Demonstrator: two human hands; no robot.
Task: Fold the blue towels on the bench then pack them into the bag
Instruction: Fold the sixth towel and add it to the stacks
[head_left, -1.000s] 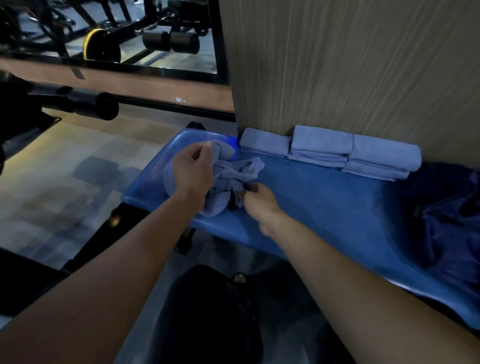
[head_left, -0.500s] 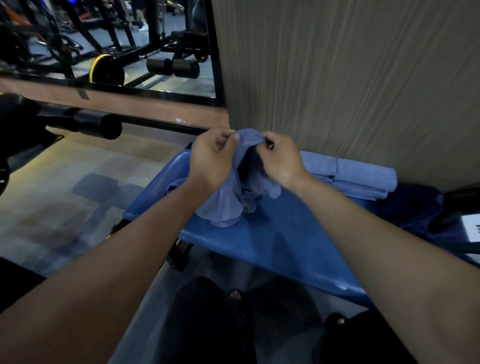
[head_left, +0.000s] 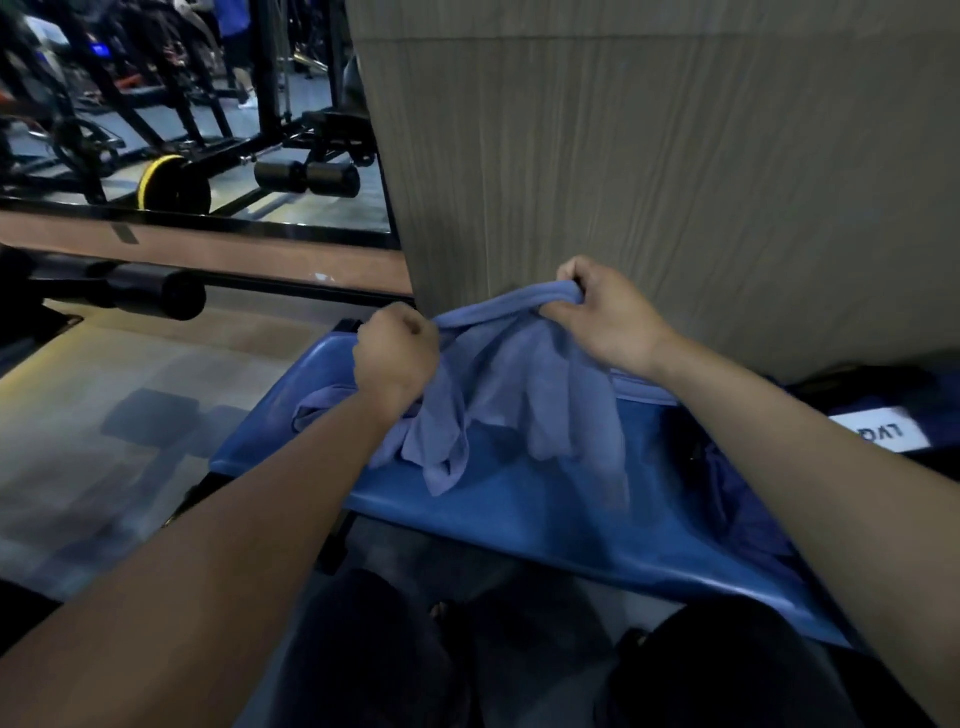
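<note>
Towel (head_left: 511, 374) is up off the surface (head_left: 545, 519) right now, so we're at the shake-it-open stage before any folding happens. Our left hand (head_left: 397, 353) has its fingers curled tight round one end of the top edge, and our right hand (head_left: 610, 317) pinches the other end, a bit higher and closer to the wall (head_left: 649, 156). The cloth sags between them and hangs in bunched folds, its lower tips just touching or barely above the blue pad, hard to say which in this dim light.

To do this step well, we reckon the hands want to slide out along the edge until each sits on an actual corner, then pull apart so the top edge goes straight and the wrinkles drop out. After that, lay it flat on the free stretch of pad and fold from there.

A sliver of a folded towel (head_left: 644, 389) peeks out under our right wrist, against the wall. The dark blue thing at far right is probably the bag (head_left: 753, 493), but we can't make it out properly.
</note>
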